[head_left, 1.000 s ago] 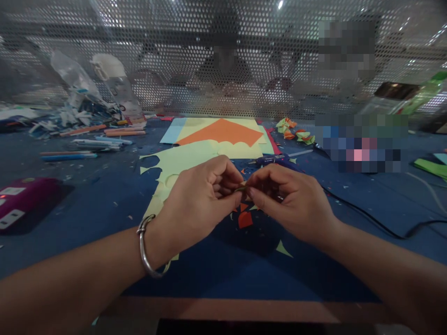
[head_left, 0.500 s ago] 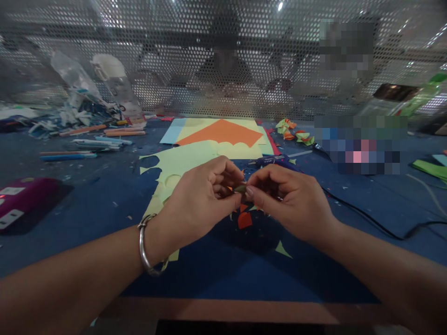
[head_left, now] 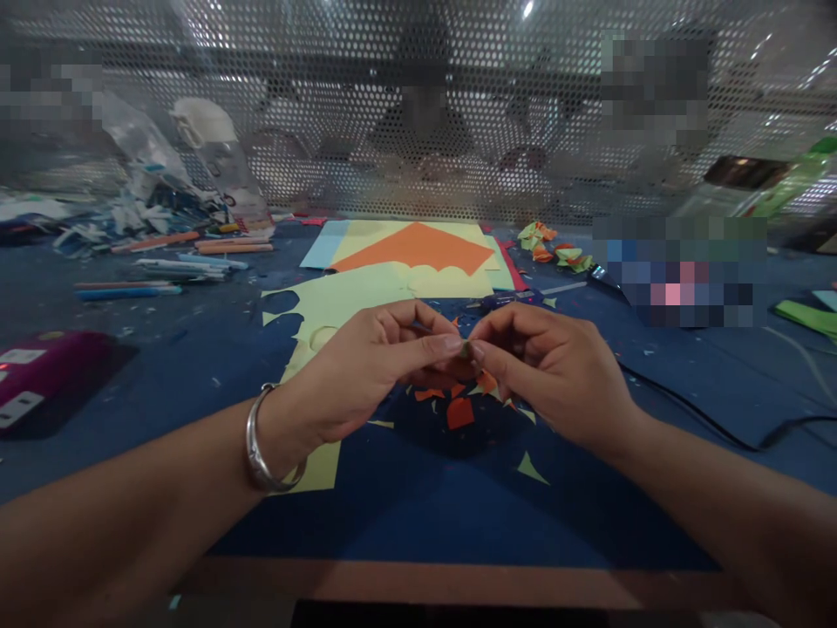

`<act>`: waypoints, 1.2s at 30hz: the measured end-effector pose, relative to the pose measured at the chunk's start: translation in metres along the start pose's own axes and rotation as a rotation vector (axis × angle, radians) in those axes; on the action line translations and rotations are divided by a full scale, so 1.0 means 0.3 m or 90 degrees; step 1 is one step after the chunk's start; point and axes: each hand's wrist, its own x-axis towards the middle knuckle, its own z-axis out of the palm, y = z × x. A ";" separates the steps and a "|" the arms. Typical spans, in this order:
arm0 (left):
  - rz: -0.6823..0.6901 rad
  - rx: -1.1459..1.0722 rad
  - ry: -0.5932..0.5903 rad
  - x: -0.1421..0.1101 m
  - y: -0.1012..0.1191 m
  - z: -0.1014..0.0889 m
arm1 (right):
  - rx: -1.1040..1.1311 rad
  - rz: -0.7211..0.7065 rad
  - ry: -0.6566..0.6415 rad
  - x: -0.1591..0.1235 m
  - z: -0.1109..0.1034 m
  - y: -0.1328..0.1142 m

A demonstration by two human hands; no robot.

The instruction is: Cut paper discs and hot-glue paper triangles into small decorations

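Between the fingertips of both hands is a small piece of green paper [head_left: 466, 350], mostly hidden by the fingers. My left hand [head_left: 385, 358], with a silver bangle on its wrist, pinches it between thumb and fingers. From the other side my right hand [head_left: 549, 366] pinches the same piece, and the two hands nearly touch. Below them on the blue tabletop lie an orange paper piece [head_left: 459, 413] and several small scraps. A pale green sheet with rounded cut-outs [head_left: 346, 292] lies partly behind my left hand.
Coloured sheets with an orange one [head_left: 418, 247] on top lie at the back. A glue gun [head_left: 513, 301] rests behind my right hand, near a black cable [head_left: 693, 412]. Crumpled paper flowers [head_left: 570, 257], a bottle [head_left: 222, 166], rolled paper sticks [head_left: 187, 269] and a purple power strip [head_left: 56, 366] stand or lie around.
My left hand has turned, and its thumb now lies over the top at the pinch. The green piece shows less between the fingertips. More scraps are visible below the hands.
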 end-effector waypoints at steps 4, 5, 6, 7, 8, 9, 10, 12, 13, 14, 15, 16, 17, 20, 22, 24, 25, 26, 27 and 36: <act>0.005 0.004 0.006 -0.002 0.001 0.000 | 0.026 0.017 -0.002 0.000 -0.001 0.005; 0.010 0.013 0.009 -0.003 0.002 0.001 | 0.026 0.020 -0.001 0.000 0.000 0.007; 0.015 0.024 0.014 -0.004 0.002 0.002 | 0.025 0.024 0.000 0.001 0.000 0.008; 0.019 0.033 0.020 -0.004 0.002 0.002 | 0.025 0.025 0.001 0.001 0.000 0.008; 0.022 0.042 0.026 -0.005 0.001 0.003 | 0.028 0.025 0.000 0.002 0.001 0.008; 0.026 0.047 0.033 -0.004 0.001 0.003 | 0.033 0.025 -0.001 0.002 0.001 0.007; 0.029 0.050 0.039 -0.004 0.000 0.004 | 0.039 0.025 -0.002 0.002 0.002 0.006; 0.035 0.043 0.049 -0.002 -0.003 0.005 | 0.048 0.025 -0.003 0.002 0.003 0.003; 0.035 0.035 0.050 -0.001 -0.005 0.006 | 0.047 0.024 -0.004 0.001 0.004 0.002; 0.033 0.025 0.051 0.000 -0.006 0.007 | 0.042 0.023 -0.006 0.002 0.004 0.001; 0.029 0.014 0.051 0.000 -0.007 0.008 | 0.035 0.022 -0.007 0.002 0.004 0.001; 0.025 0.003 0.051 -0.001 -0.009 0.009 | 0.029 0.020 -0.008 0.003 0.004 0.000; 0.020 -0.007 0.049 -0.001 -0.009 0.009 | 0.024 0.019 -0.009 0.004 0.003 -0.001; -0.006 -0.040 0.045 -0.003 -0.009 0.008 | 0.018 0.028 -0.005 0.006 0.002 -0.005; -0.030 -0.059 0.035 -0.003 -0.008 0.003 | 0.016 0.033 -0.003 0.006 0.001 -0.008; -0.050 -0.069 0.023 -0.002 -0.008 -0.002 | 0.015 0.036 0.000 0.005 0.001 -0.009; -0.056 -0.071 0.015 -0.001 -0.008 -0.004 | 0.017 0.036 0.001 0.005 0.000 -0.009; -0.061 -0.072 0.009 -0.001 -0.009 -0.006 | 0.021 0.038 0.000 0.004 0.000 -0.009; -0.063 -0.071 0.005 0.000 -0.009 -0.007 | 0.025 0.039 -0.002 0.003 0.000 -0.007; 0.002 0.009 0.065 -0.006 -0.011 0.012 | 0.018 0.020 -0.010 0.005 0.000 -0.002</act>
